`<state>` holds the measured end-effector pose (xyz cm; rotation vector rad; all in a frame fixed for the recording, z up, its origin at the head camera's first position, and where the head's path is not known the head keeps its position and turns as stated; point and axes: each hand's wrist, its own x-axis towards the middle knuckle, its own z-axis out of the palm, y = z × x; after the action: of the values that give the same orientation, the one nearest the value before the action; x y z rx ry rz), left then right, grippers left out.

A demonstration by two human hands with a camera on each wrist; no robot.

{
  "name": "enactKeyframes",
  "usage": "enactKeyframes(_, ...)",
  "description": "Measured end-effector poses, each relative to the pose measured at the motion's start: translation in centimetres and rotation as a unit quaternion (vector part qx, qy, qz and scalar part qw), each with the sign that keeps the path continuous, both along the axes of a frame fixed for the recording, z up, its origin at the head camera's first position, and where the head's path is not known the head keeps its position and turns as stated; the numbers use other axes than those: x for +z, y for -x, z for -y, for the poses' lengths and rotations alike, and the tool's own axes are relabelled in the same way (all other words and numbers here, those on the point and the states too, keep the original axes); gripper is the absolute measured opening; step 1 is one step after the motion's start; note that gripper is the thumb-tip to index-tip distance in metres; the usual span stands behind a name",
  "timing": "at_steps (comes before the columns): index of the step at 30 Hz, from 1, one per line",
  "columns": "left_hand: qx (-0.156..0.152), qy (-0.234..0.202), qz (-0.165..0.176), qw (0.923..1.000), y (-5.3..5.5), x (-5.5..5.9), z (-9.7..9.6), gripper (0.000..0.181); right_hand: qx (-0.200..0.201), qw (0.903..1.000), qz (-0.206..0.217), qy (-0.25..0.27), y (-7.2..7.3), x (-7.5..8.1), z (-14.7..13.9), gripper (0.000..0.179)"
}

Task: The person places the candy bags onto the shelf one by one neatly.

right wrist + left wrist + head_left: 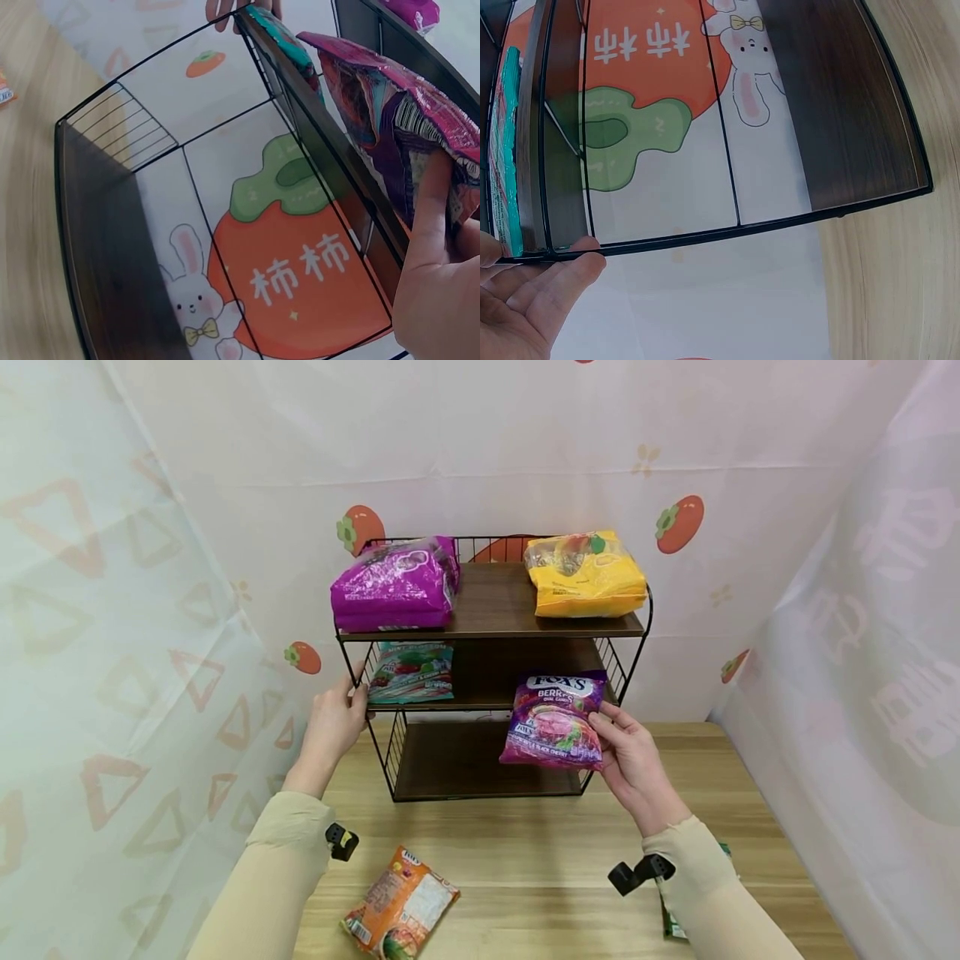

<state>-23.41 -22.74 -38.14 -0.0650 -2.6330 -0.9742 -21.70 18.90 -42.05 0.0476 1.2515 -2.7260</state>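
Observation:
My right hand (630,752) pinches the right side of a purple bag of Fox's berries candy (553,722), thumb on its front. The bag is held upright, label forward, before the right half of the middle shelf. In the right wrist view my fingers (431,217) press against its back. On the left, my left hand (337,714) grips the black wire side of a three-level shelf rack (495,702) at middle-shelf height. Right beside those fingers, a teal bag of mint candy (412,672) leans on the middle shelf.
On the top board sit a magenta bag (397,585) at left and a yellow bag (588,577) at right. An orange candy bag (401,906) lies on the wooden table (525,852) in front. My right forearm partly hides a green packet (672,922). Printed cloth walls (495,435) surround the table.

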Motion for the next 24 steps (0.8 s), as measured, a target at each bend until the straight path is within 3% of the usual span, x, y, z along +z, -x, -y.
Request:
enactKeyframes(10, 0.001, -0.001, 0.000, 1.0000, -0.01, -0.10, 0.07, 0.048, -0.022, 0.9989, 0.042, 0.002, 0.28, 0.27, 0.15, 0.027)
enactKeyframes(24, -0.006, -0.012, 0.014, 0.9998, -0.06, -0.01, 0.06, 0.049, -0.050, 0.9939, 0.064, 0.074, 0.45, 0.58, 0.31, 0.019)
